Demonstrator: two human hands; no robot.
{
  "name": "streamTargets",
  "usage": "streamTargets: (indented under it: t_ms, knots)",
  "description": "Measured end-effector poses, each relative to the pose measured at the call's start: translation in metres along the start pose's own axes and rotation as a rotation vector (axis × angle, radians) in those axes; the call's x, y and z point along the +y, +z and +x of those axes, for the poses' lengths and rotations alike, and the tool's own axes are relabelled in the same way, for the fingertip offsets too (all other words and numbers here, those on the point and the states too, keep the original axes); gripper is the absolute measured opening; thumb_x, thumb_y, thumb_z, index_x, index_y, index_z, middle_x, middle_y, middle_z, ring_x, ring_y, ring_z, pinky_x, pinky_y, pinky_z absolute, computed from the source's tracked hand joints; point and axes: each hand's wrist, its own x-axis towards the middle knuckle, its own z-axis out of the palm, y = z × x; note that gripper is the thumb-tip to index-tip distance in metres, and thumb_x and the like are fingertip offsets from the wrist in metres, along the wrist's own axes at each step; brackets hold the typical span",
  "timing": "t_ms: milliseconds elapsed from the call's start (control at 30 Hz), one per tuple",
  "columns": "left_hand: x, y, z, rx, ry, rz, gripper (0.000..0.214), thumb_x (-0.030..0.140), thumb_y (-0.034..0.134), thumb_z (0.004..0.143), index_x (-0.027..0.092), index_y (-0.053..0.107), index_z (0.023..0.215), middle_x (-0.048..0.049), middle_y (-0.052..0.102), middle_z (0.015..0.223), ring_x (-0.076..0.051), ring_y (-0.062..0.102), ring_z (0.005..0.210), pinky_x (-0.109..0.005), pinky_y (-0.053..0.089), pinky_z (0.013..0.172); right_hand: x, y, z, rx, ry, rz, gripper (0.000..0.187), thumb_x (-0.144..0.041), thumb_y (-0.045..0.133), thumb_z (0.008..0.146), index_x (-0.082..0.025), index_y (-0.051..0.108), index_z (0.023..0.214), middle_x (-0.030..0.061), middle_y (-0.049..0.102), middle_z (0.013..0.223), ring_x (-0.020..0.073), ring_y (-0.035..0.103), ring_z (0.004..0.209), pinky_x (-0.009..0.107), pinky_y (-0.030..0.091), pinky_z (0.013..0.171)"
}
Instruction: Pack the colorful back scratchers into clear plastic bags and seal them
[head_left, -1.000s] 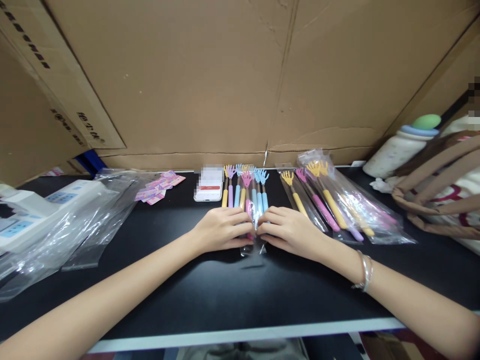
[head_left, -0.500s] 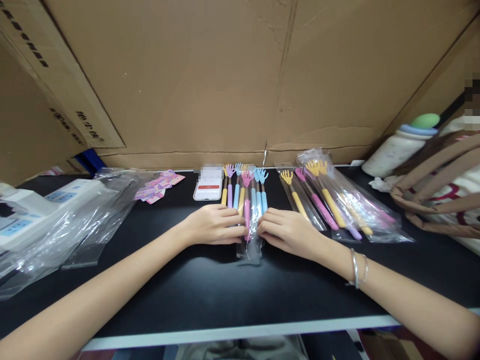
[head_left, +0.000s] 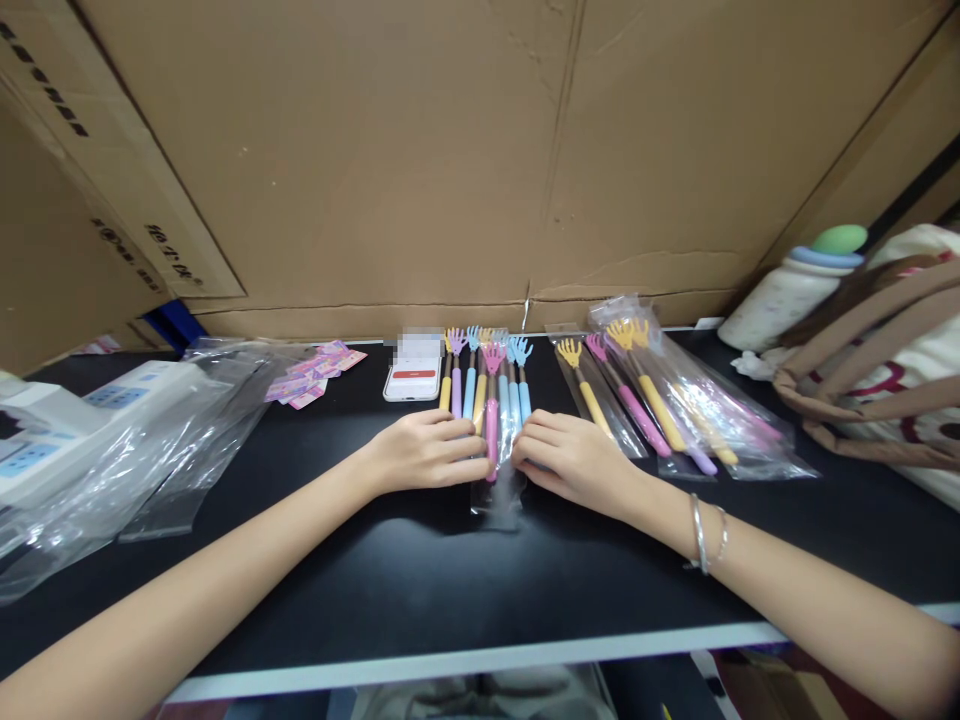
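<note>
The table's pale front edge [head_left: 480, 655] runs nearest the person, with the bare black table top [head_left: 465, 575] behind it. Two thin bracelets [head_left: 699, 535] circle the right wrist. Past them, the loose end of a clear bag [head_left: 498, 508] lies flat between the hands. The left hand [head_left: 427, 450] is palm down with its fingers loosely bent, the tips touching the lower handle of a pink back scratcher [head_left: 492, 420]; its thumb is hidden, so I cannot tell whether it pinches anything. The right hand [head_left: 574, 455] curls its fingers down at the bag's right side, and whether it grips the plastic cannot be told either. The pink scratcher lies in the middle, hand-shaped end pointing away, with yellow, purple and blue scratchers [head_left: 457, 385] to its left and blue ones [head_left: 514, 390] to its right. Bagged scratchers [head_left: 660, 410] spread farther right, near a cloth bag [head_left: 885, 370] with brown handles. On the left, clear plastic bags [head_left: 187, 455] partly cover a white device [head_left: 82, 425]. Farther back are small pink cards [head_left: 315, 375], a phone [head_left: 412, 382] and a white bottle [head_left: 784, 300]; cardboard [head_left: 375, 170] stands behind everything.
</note>
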Motion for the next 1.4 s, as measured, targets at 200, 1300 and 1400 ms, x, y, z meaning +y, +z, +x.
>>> streamTargets:
  t_ms: [200,1300,1400]
  knots:
    - [0.004,-0.002,0.007,0.031,-0.001,0.086,0.007,0.019,0.054,0.09,0.021,0.058,0.085,0.0045,0.069,0.081,-0.009,0.061,0.075,-0.022,0.042,0.068,0.0,0.005,-0.003,-0.024,-0.027,-0.054,0.019,-0.015,0.042,0.091,-0.017,0.057,0.08,0.0038,0.061,0.079,0.0173,0.052,0.077,0.028,0.043,0.069]
    - [0.006,0.007,0.001,0.042,-0.014,-0.063,0.015,0.018,0.046,0.094,0.02,0.06,0.091,0.0014,0.069,0.087,-0.008,0.063,0.079,-0.019,0.05,0.077,-0.006,0.006,0.001,0.01,-0.006,-0.035,0.02,-0.018,0.042,0.093,-0.017,0.058,0.081,0.0052,0.061,0.08,0.0163,0.054,0.077,0.028,0.043,0.07]
    - [0.006,0.008,0.0,0.028,-0.035,-0.098,0.016,0.02,0.044,0.094,0.022,0.06,0.091,0.0015,0.069,0.088,-0.007,0.063,0.078,-0.019,0.049,0.076,-0.007,0.005,0.0,0.005,-0.006,-0.04,0.018,-0.016,0.043,0.092,-0.017,0.057,0.08,0.005,0.062,0.082,0.0162,0.054,0.077,0.028,0.042,0.07]
